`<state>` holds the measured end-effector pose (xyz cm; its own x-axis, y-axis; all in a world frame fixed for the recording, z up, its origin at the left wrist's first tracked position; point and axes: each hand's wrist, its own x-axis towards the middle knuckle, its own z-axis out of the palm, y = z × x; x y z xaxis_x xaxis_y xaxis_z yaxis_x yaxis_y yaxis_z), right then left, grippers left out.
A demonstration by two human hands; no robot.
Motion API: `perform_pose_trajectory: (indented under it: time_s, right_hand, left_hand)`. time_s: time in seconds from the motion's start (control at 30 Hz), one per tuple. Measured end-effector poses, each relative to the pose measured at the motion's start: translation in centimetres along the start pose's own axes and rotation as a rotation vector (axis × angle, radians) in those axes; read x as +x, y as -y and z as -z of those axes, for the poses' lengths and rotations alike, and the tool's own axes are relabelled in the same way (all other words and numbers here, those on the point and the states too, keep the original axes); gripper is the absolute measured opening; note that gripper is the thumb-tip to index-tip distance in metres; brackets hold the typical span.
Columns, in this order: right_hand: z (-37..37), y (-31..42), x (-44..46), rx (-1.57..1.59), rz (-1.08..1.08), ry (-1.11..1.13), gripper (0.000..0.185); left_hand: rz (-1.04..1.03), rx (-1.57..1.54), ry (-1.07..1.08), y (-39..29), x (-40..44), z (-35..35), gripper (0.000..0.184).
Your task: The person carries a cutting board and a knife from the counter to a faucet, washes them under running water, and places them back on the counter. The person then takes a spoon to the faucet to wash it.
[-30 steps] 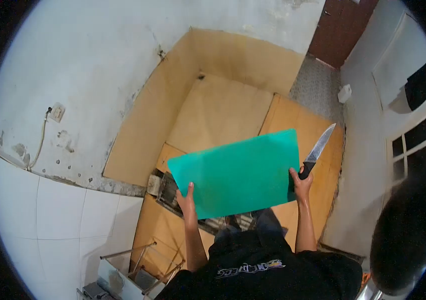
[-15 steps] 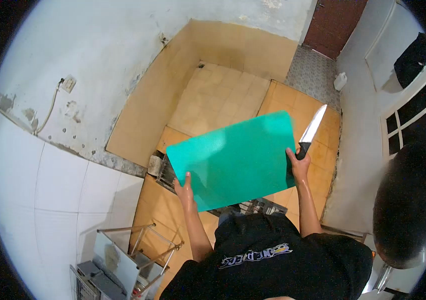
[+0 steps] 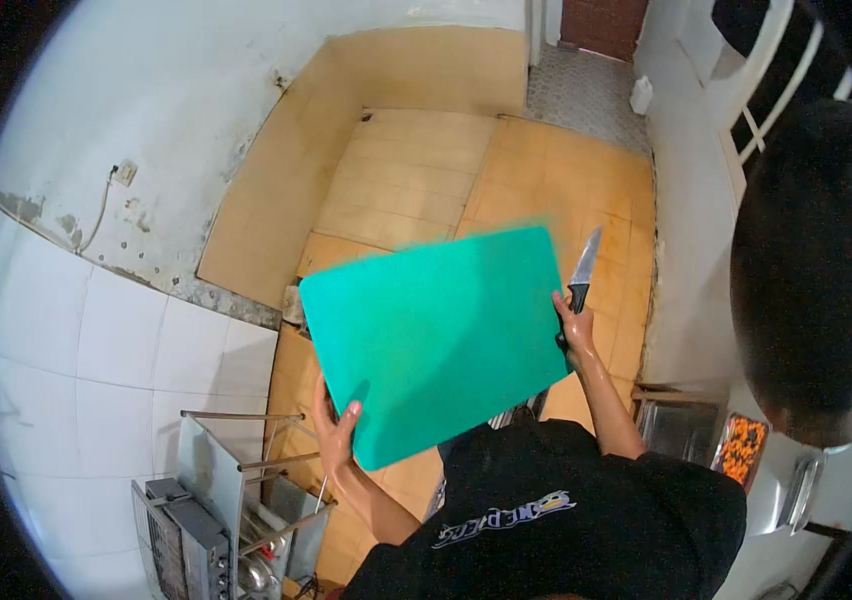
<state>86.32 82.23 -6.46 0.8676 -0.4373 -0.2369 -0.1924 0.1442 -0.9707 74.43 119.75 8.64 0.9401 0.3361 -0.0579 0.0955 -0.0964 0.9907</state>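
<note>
A large green cutting board (image 3: 436,340) is held out in front of my body, tilted, between both hands. My left hand (image 3: 336,425) grips its lower left corner, with the thumb on the upper face. At the right edge my right hand (image 3: 576,328) grips the board and also a kitchen knife (image 3: 586,272). The knife's black handle is in that hand, and its blade points up and away from me. Fingers beneath the board are hidden.
A metal rack (image 3: 246,465) with a grey stove (image 3: 181,530) stands at lower left. A large dark pan (image 3: 811,280) hangs close on the right. A tray of orange pieces (image 3: 741,448) sits at lower right. A low tan wall (image 3: 276,180) borders the tiled floor.
The board has shifted left and its left side has dropped lower in view. The knife moved left along with my right hand. My view has turned, bringing the orange-filled tray into sight.
</note>
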Motion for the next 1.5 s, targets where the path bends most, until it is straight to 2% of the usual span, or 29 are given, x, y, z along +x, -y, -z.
perform_pose_trajectory:
  time_s: [0.1,0.27,0.33,0.37,0.57,0.73,0.8,0.83,0.93,0.97,1.07,1.2,1.27,1.5]
  right_hand:
    - [4.1,-2.6,-2.5,0.025,-0.151,0.002,0.039]
    - [7.7,-5.2,-7.3,0.138,-0.164,0.005,0.033]
    - [8.3,-6.6,-9.3,0.196,-0.298,0.003,0.032]
    - [8.7,-6.7,-10.6,0.274,-0.296,0.054,0.033]
    - [11.3,-10.5,-15.0,0.162,-0.435,0.236,0.035]
    - [13.6,-13.2,-22.4,0.039,-0.353,0.166,0.035]
    - [15.5,-14.8,-26.5,0.108,-0.474,0.282,0.039]
    - [16.6,-15.5,-28.5,0.097,-0.483,0.288,0.039]
    - [19.3,-15.5,-34.3,0.054,-0.742,0.261,0.040]
    - [20.6,-14.3,-36.5,0.058,-0.716,0.310,0.043]
    - [23.4,-17.0,-39.0,0.079,-0.727,0.340,0.043]
    - [26.1,-15.3,-43.5,0.122,-0.696,0.349,0.042]
    - [27.1,-15.4,-44.5,0.097,-0.661,0.429,0.042]
    - [30.0,-13.4,-46.3,-0.037,-0.511,0.488,0.048]
  left_hand:
    - [-0.060,-0.182,0.066,-0.1,-5.8,-1.3,0.098]
    - [-0.155,-0.313,0.023,0.9,-14.3,-4.1,0.096]
    - [-0.204,-0.376,-0.004,1.4,-16.3,-4.6,0.095]
    - [-0.233,-0.402,-0.006,1.4,-17.1,-4.6,0.095]
    - [-0.270,-0.444,0.032,1.6,-23.6,-2.3,0.092]
    - [-0.325,-0.521,-0.017,2.2,-32.2,-0.8,0.089]
    - [-0.357,-0.536,-0.020,1.9,-35.7,-0.2,0.088]
    - [-0.383,-0.554,-0.016,1.7,-37.3,-0.1,0.088]
    - [-0.460,-0.593,0.022,0.9,-41.4,-0.1,0.087]
    - [-0.488,-0.613,0.036,0.5,-42.5,-0.1,0.086]
    - [-0.563,-0.651,0.082,-0.6,-45.4,-0.7,0.085]
    - [-0.646,-0.691,0.156,-2.0,-48.3,-1.3,0.083]
    - [-0.671,-0.722,0.191,-2.5,-49.8,-1.8,0.082]
    - [-0.756,-0.762,0.320,-3.7,-55.0,-4.0,0.079]
